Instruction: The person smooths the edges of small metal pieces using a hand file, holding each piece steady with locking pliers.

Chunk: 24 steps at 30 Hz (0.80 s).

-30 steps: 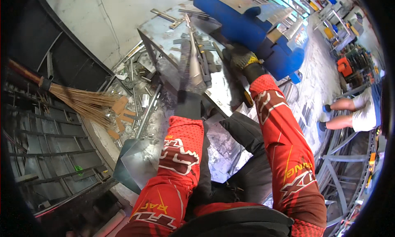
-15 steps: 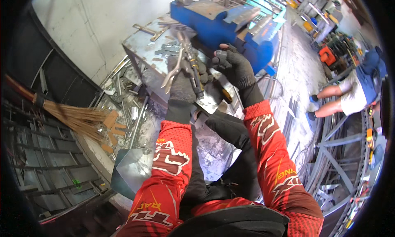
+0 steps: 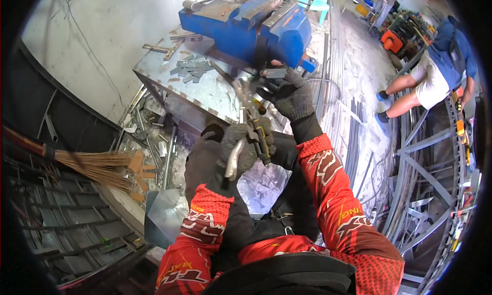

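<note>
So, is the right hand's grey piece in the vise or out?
Out: the right hand holds the grey piece, visible outside the blue vise.

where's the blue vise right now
In the head view, the blue vise sits at top centre on the metal table, just beyond the right hand, with scattered metal strips to its lower left.
</note>
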{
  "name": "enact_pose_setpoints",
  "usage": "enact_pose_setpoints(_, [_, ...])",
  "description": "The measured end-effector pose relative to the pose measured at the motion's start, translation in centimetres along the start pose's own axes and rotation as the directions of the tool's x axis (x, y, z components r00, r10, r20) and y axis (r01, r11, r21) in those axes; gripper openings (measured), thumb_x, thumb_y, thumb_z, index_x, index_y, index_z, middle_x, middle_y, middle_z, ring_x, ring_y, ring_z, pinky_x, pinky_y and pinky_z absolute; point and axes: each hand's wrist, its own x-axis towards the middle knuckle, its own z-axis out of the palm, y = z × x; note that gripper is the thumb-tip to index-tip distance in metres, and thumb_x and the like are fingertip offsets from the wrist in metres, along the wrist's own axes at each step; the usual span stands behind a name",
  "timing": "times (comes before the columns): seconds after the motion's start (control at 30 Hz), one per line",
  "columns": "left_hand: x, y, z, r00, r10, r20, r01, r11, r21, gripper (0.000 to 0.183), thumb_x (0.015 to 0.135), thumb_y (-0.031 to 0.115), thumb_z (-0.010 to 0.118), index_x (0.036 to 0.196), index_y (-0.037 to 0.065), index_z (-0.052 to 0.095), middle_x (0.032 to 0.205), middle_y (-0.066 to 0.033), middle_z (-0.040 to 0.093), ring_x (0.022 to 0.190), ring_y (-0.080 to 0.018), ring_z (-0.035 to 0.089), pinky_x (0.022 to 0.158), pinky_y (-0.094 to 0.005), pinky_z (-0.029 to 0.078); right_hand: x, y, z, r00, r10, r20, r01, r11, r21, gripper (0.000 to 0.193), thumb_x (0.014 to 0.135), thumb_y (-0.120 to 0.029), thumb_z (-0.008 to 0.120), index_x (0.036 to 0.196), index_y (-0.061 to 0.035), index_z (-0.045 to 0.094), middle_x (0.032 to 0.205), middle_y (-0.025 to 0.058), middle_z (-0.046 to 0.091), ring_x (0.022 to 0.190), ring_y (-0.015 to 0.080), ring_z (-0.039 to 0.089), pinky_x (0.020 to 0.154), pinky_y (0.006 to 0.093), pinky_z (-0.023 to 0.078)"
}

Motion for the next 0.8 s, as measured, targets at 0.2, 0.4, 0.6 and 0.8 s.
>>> enact_pose_setpoints(0.2, [1.1,-2.0,1.5,0.983,-0.159,-0.091,0.167,0.983,0.082,0.048,0.093,0.032,0.069,0.125,-0.001,0.056,0.110,-0.0150,0.062,0.094,-0.0311,0.066,0.087,-0.0532,0.057,0.4,2.2,-0.3,0.999,-0.023,0.023,0.022,0.999,0.034,0.042,0.102,-0.026,0.062,0.134,0.0019,0.059,0.117,0.0226,0.070,0.107,0.0350,0.070,0.095,0.0435,0.058])
enact_pose_setpoints(0.4, [1.0,-1.7,5.7,0.969,-0.062,-0.239,0.119,0.966,0.230,0.041,0.099,0.030,0.067,0.125,0.002,0.052,0.108,-0.0143,0.064,0.093,-0.0270,0.070,0.076,-0.0458,0.063,-0.1,2.0,-0.7,0.999,0.029,0.040,-0.030,0.999,0.028,0.042,0.103,-0.025,0.060,0.135,0.0026,0.059,0.116,0.0241,0.071,0.102,0.0337,0.072,0.089,0.0426,0.061])
enact_pose_setpoints(0.6, [1.1,-1.4,5.1,0.962,-0.056,-0.266,0.142,0.939,0.314,0.042,0.099,0.029,0.068,0.131,0.007,0.049,0.110,-0.0140,0.065,0.093,-0.0271,0.070,0.076,-0.0467,0.063,0.0,2.2,-1.1,0.997,0.042,0.071,-0.040,0.999,-0.028,0.053,0.098,-0.029,0.066,0.143,-0.0014,0.054,0.120,0.0218,0.070,0.109,0.0357,0.070,0.095,0.0560,0.059])
enact_pose_setpoints(0.8, [1.7,-1.7,8.3,0.949,0.025,-0.316,0.089,0.936,0.342,0.044,0.098,0.024,0.068,0.134,0.010,0.046,0.109,-0.0124,0.065,0.087,-0.0262,0.070,0.071,-0.0455,0.063,-0.5,2.4,-1.0,0.997,0.056,0.044,-0.055,0.998,-0.039,0.053,0.099,-0.026,0.064,0.143,0.0019,0.053,0.118,0.0228,0.070,0.106,0.0358,0.071,0.096,0.0535,0.059])
